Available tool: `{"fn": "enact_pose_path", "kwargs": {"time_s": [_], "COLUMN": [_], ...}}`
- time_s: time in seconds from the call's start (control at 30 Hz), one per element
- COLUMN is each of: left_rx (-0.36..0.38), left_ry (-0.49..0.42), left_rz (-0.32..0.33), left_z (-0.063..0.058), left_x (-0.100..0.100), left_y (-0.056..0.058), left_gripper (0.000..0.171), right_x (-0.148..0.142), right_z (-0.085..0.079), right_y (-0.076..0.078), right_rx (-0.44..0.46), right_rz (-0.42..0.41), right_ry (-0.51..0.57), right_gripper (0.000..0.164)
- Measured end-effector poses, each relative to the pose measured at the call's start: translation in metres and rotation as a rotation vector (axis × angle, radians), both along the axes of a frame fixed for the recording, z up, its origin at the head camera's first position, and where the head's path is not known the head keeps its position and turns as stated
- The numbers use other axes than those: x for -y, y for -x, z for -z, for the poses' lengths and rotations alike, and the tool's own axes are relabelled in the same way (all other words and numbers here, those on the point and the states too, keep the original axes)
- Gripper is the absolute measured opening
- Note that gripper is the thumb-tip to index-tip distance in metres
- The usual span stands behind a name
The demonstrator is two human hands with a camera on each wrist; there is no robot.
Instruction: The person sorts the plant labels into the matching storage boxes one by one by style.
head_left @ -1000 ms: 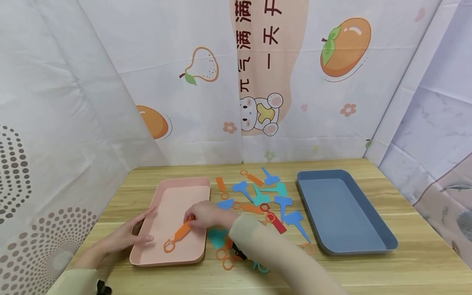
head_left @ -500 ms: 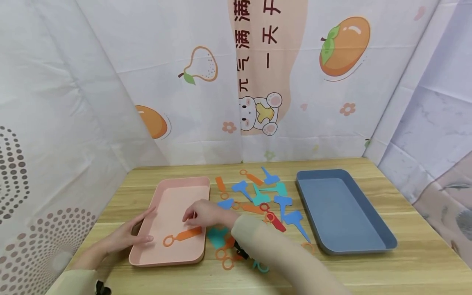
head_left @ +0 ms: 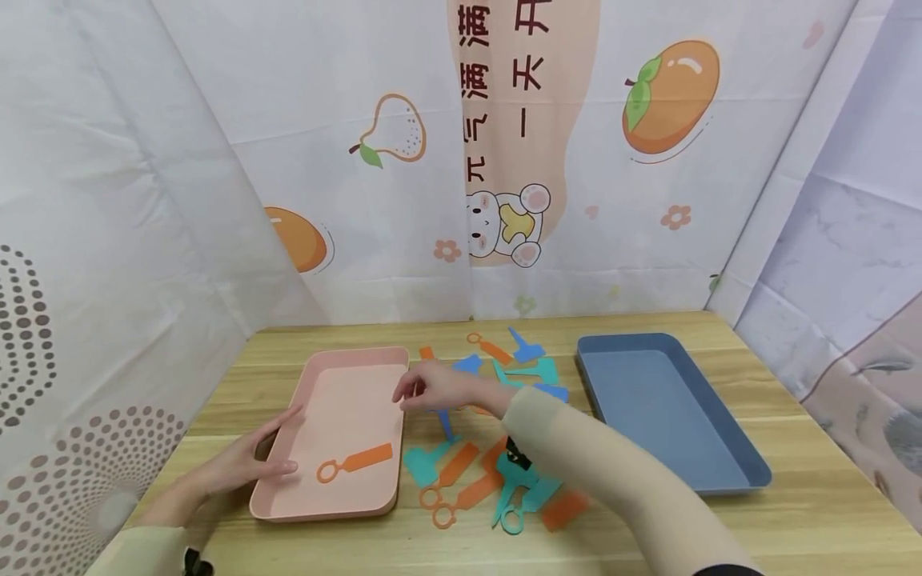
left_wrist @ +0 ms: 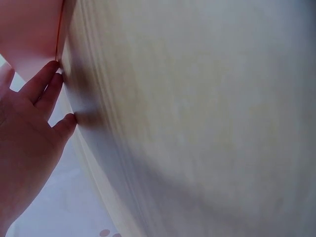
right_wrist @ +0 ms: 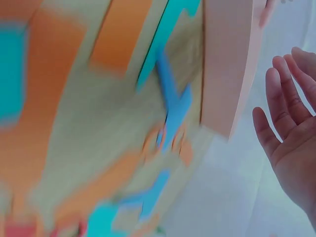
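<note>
My left hand (head_left: 241, 460) rests at the left side of the pink tray (head_left: 346, 408), thumb and fingers spread over its rim. The left wrist view shows straight fingertips of that left hand (left_wrist: 32, 123) at the tray edge. Lying flat inside the tray is one orange tag with a ring end (head_left: 367, 457). Over the tray's right rim hovers my right hand (head_left: 441, 384), fingers loosely bent and holding nothing; the right wrist view shows the palm (right_wrist: 301, 148) bare. Below and beside it lie T-shaped blue plant tags (head_left: 446, 426) and teal tags (head_left: 425, 464), partly hidden by the arm.
A blue-grey tray (head_left: 663, 400) stands on the right of the wooden table (head_left: 288, 556), with nothing visible in it. Several orange, teal and blue tags lie scattered between the trays, including a teal tag (head_left: 543, 370) farther back. A printed curtain (head_left: 324, 160) hangs behind the table.
My right hand let go of the orange tag, which now lies flat in the pink tray. The hand then moved up and right to the tray's right rim. My left hand stayed put.
</note>
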State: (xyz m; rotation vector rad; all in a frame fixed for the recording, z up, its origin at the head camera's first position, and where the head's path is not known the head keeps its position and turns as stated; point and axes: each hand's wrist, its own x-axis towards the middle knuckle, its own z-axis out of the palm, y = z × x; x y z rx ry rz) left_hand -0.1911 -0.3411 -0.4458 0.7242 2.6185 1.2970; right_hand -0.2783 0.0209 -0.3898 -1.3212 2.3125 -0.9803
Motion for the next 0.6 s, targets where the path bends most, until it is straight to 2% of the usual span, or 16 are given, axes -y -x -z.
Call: {"fn": "enact_pose_path", "kwargs": {"time_s": [0.2, 0.47, 0.6], "left_rx": [-0.006, -0.019, -0.014], "left_ry": [0.042, 0.049, 0.085], "left_rz": [-0.020, -0.019, -0.049], "left_z": [-0.001, -0.001, -0.003], "left_x": [0.000, -0.001, -0.001], "left_y": [-0.001, 0.001, 0.000], "left_gripper": [0.085, 0.084, 0.085], "right_x": [-0.038, -0.077, -0.088], "right_z": [-0.005, -0.003, 0.002], "right_y": [0.010, 0.013, 0.011], "right_rx": [-0.055, -0.050, -0.048], "right_rz": [0.035, 0.067, 0.072], "right_ry": [-0.073, -0.142, -0.175], "right_gripper": [0.019, 0.024, 0.022]}}
